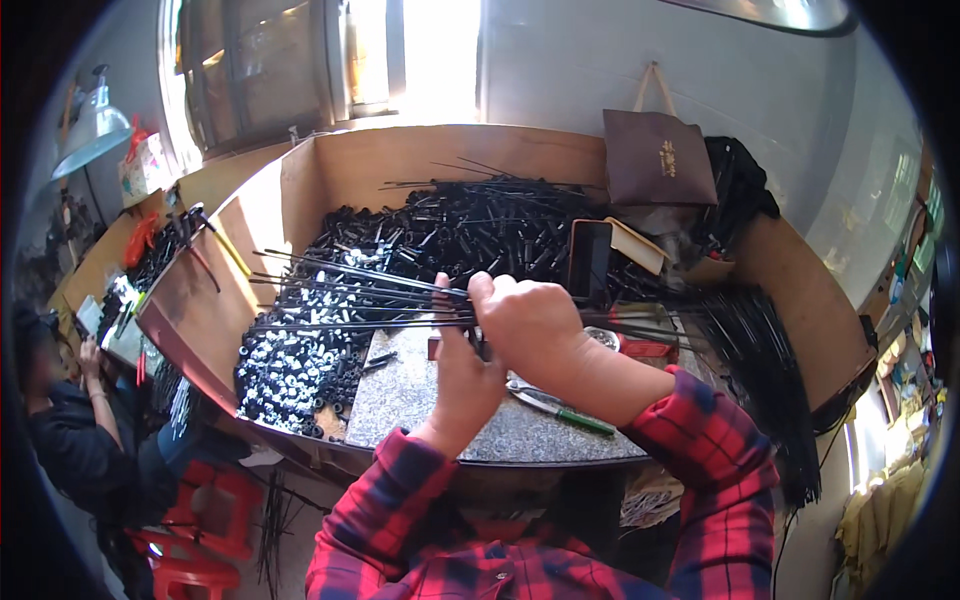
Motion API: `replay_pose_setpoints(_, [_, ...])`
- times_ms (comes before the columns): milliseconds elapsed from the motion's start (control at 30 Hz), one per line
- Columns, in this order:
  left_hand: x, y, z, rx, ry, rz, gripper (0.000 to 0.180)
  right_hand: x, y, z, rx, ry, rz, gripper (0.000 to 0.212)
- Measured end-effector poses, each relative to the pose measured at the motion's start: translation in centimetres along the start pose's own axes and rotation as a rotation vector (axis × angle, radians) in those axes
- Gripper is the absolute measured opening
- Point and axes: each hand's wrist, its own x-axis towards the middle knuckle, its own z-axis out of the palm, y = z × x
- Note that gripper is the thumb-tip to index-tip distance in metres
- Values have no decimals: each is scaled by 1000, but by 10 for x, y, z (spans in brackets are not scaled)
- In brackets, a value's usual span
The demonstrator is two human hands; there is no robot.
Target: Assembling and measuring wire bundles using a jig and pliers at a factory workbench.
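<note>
Several thin black rods (pixel 350 324) are gripped in both my hands above a speckled grey slab (pixel 400 415), fanning out toward the left. My right hand (pixel 530 325) is closed round them from above. Just left of it, my left hand (pixel 462 385) holds the same rods, with its thumb and fingers against them. Where the two hands meet, the rods are partly hidden. A pair of pliers with a green handle (pixel 585 422) lies on the slab below my right wrist. Behind that wrist is a small red object (pixel 648 348).
Short black tubes (pixel 450 220) pile up inside a wooden-walled bench (pixel 550 150); white-tipped pieces (pixel 285 370) lie left. A phone (pixel 590 262) stands behind my hands. Long black rods (pixel 765 360) hang over the right edge. Another person (pixel 80 450) works at far left near red stools (pixel 205 520).
</note>
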Motion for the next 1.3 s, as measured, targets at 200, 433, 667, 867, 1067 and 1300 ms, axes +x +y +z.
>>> replay_pose_setpoints(200, [10,-16,-44,143,88,-63,50,-47,6,-3,283,-144,52,27])
replay_pose_setpoints(433, [14,16,-19,178,-57,-59,30,-114,24,-6,1064,-289,242,46])
replay_pose_setpoints(667, [6,22,-31,32,-7,-206,16,-225,170,36,286,-231,574,31])
replay_pose_setpoints(867, [2,29,-19,97,1,-199,14,-347,286,57,-395,-374,968,16])
replay_pose_setpoints(1067, [6,37,-16,223,-66,-124,9,-386,305,66,-473,-453,1059,15])
replay_pose_setpoints(1300, [3,36,-22,174,-39,-168,8,-366,306,49,-477,-309,931,11])
